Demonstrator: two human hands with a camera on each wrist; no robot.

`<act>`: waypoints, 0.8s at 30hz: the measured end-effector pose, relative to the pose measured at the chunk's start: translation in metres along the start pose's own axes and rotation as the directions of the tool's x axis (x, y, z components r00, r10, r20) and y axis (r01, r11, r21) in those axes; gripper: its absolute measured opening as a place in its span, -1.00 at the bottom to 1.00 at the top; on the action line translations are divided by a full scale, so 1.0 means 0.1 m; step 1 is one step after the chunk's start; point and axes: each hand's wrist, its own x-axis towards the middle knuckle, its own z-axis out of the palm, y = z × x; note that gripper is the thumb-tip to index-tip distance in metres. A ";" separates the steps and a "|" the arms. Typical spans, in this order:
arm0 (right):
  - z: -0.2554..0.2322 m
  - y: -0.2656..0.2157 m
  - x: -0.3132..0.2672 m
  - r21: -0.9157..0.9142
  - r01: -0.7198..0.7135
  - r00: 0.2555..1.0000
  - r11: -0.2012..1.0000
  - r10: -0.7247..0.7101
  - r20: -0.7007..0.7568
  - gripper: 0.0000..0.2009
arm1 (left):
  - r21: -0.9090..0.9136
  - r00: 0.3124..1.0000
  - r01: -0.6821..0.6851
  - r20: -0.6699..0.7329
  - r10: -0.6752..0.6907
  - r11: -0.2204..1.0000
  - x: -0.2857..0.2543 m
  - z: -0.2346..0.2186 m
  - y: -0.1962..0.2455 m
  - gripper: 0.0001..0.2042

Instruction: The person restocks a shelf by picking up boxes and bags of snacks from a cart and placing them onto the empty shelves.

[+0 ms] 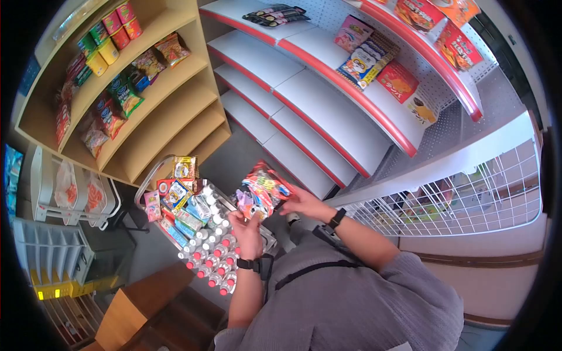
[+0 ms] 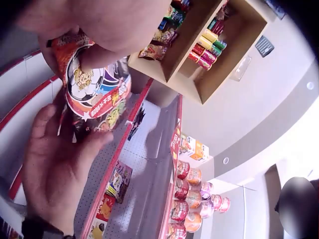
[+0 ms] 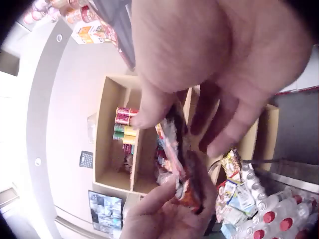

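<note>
A colourful snack bag (image 1: 266,186) with a soccer ball printed on it is held between both hands, in front of the waist. My left hand (image 1: 249,235) grips its lower end, thumb lying over the printed front (image 2: 92,92) in the left wrist view. My right hand (image 1: 313,206) holds the opposite edge, with the thumb on one side and the fingers on the other. Seen edge-on in the right wrist view, the bag (image 3: 179,162) is thin and dark along its side. Below the left hand stand red-capped and white-capped bottles (image 1: 219,263).
A cart (image 1: 153,175) beside the bottles carries snack packets (image 1: 177,193) and cartons (image 1: 188,219). Wooden shelves (image 1: 175,126) with bags and cans stand at left. White red-edged shelves (image 1: 316,99) hold several packets. A white wire basket (image 1: 445,199) juts out at right.
</note>
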 end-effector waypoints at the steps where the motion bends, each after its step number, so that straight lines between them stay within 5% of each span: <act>1: 0.11 -0.10 0.02 0.005 0.026 0.998 1.000 -0.026 -0.053 -0.37 | 0.005 1.000 0.004 0.001 -0.004 1.000 -0.09 0.09 0.01 -0.60; 3: 0.17 -0.19 -0.01 0.018 0.048 0.994 0.999 -0.046 -0.094 -0.35 | -0.074 0.998 0.054 -0.039 -0.057 0.996 -0.24 0.22 0.07 -0.61; 9: 0.07 -0.26 -0.03 0.268 0.090 0.990 0.959 -0.055 -0.133 -0.45 | -0.039 0.986 0.068 0.153 -0.061 0.997 -0.30 0.22 0.20 -0.55; 13: 0.04 -0.41 -0.10 0.246 0.146 0.979 0.958 -0.104 -0.174 -0.52 | 0.026 0.970 0.141 0.197 -0.144 0.990 -0.33 0.28 0.18 -0.67; 15: -0.05 -0.37 -0.13 0.144 0.150 0.978 0.978 -0.126 -0.164 -0.59 | 0.019 0.957 0.188 0.219 -0.188 0.982 -0.37 0.35 0.15 -0.66; 17: -0.08 -0.46 -0.17 -0.230 0.268 0.942 0.936 -0.304 -0.141 -0.61 | 0.030 0.924 0.248 0.291 -0.246 0.968 -0.33 0.22 -0.04 -0.63; 21: -0.13 -0.62 -0.20 -0.130 0.306 0.951 0.943 -0.309 -0.005 -0.61 | -0.026 0.905 0.302 0.323 -0.278 0.953 -0.48 0.30 -0.17 -0.65; 24: -0.21 -0.81 -0.22 -0.288 0.292 0.955 0.912 -0.295 0.036 -0.63 | -0.059 0.908 0.321 0.303 -0.289 0.945 -0.46 0.31 -0.21 -0.63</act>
